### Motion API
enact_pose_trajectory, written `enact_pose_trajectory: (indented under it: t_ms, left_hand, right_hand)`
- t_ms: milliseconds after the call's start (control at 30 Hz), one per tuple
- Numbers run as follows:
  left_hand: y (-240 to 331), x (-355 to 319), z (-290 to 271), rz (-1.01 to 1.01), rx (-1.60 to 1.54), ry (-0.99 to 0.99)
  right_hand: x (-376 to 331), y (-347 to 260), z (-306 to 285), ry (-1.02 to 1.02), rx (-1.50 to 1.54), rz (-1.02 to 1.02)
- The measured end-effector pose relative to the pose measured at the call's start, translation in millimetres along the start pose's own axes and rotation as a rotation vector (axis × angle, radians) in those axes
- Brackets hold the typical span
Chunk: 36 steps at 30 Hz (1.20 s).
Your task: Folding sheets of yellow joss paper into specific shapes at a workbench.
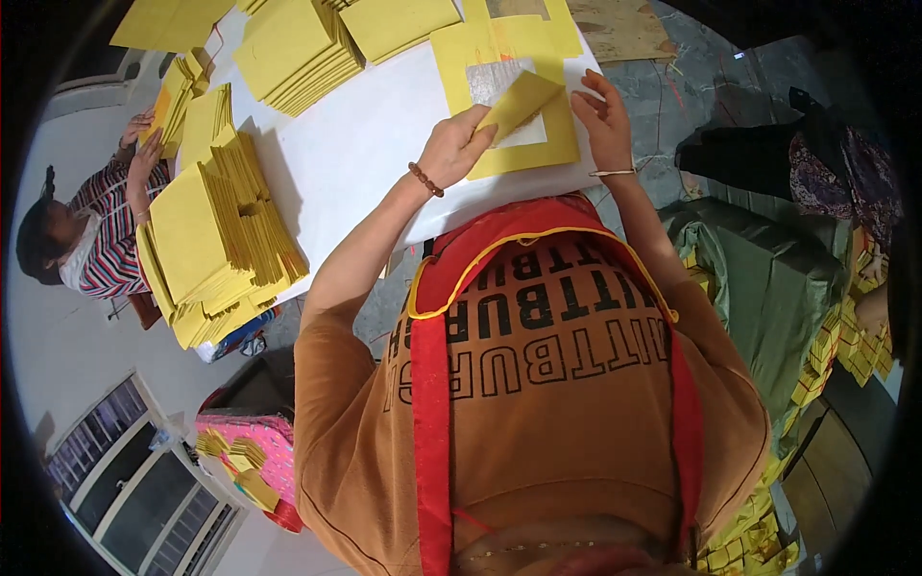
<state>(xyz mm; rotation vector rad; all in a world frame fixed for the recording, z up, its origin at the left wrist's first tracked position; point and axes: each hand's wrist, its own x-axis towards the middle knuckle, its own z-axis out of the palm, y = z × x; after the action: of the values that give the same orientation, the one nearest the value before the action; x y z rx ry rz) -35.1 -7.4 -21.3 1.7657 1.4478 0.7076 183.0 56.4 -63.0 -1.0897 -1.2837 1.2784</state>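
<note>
My left hand, a beaded bracelet at its wrist, pinches the lower corner of a folded yellow paper. That paper slants up to the right above a flat yellow sheet with a silvery square in its middle, and it covers part of the square. My right hand is beside the sheet's right edge, fingers apart and curved, holding nothing. A pale bangle circles that wrist. Another yellow sheet with a square lies just beyond.
The white-covered table bears thick stacks of yellow folded paper at the back and more at the left. Across the left side, a person in striped sleeves handles yellow papers. A green-covered bulk stands at my right near yellow folded pieces.
</note>
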Motion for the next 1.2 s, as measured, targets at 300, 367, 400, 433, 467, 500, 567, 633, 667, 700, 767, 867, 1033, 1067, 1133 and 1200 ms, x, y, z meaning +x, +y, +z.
enact_pose_trajectory:
  t_ms: [300, 367, 400, 433, 467, 500, 567, 633, 667, 700, 767, 867, 1033, 1067, 1133, 1200]
  left_hand:
    - [1.8, -1.8, 11.0, 0.115, -0.035, 0.349]
    - [-0.5, 3.2, 9.4, 0.42, 0.275, 0.215]
    - [-0.7, 2.9, 10.1, 0.42, 0.274, 0.213]
    - [-0.9, 2.6, 11.1, 0.452, 0.365, 0.133]
    - [-0.8, 3.4, 12.7, 0.489, 0.452, 0.048]
    - [-1.0, 3.5, 14.4, 0.493, 0.449, 0.044]
    - [0.4, 1.8, 17.3, 0.437, 0.325, 0.038]
    - [2.9, -3.4, 15.5, 0.373, 0.286, 0.09]
    - [3.3, -3.9, 11.9, 0.311, 0.246, 0.141]
    - [-3.1, -4.3, 9.1, 0.348, 0.238, 0.26]
    - [-5.0, -8.8, -2.2, 0.285, 0.172, 0.395]
    - [-1.8, -12.5, -22.5, 0.233, 0.106, 0.604]
    - [6.4, -7.4, -41.6, 0.32, 0.202, 0.715]
    - [8.7, -5.6, -42.2, 0.328, 0.205, 0.718]
    - [11.4, -1.3, -42.2, 0.403, 0.344, 0.727]
    - [13.5, -3.3, -38.9, 0.442, 0.494, 0.581]
  right_hand:
    - [-10.7, -5.0, -6.5, -0.086, -0.289, 0.075]
    - [-12.4, -1.6, -12.6, -0.129, -0.271, 0.11]
    - [-13.2, -0.2, -14.5, -0.171, -0.252, 0.143]
    - [-14.1, 0.9, -14.2, -0.17, -0.251, 0.144]
    - [-15.9, -0.1, -13.4, -0.189, -0.151, 0.151]
    - [-17.1, -1.0, -12.3, -0.208, -0.05, 0.156]
    - [-16.7, -6.8, -9.9, -0.199, -0.097, 0.147]
    - [-17.0, -6.0, -10.5, -0.194, -0.141, 0.135]
    - [-15.7, -2.6, -11.5, -0.168, -0.175, 0.123]
    - [-15.1, -0.7, -12.1, -0.143, -0.208, 0.11]
    - [-16.0, 0.1, -14.6, -0.155, -0.222, 0.13]
    - [-17.7, 3.4, -15.3, -0.162, -0.252, 0.107]
    - [-20.9, -7.0, -11.1, -0.166, -0.259, 0.092]
    - [-20.7, -6.3, -11.6, -0.17, -0.258, 0.08]
    - [-20.6, -8.4, -11.6, -0.17, -0.256, 0.059]
    - [-22.0, -13.1, -10.5, -0.17, -0.282, 0.078]
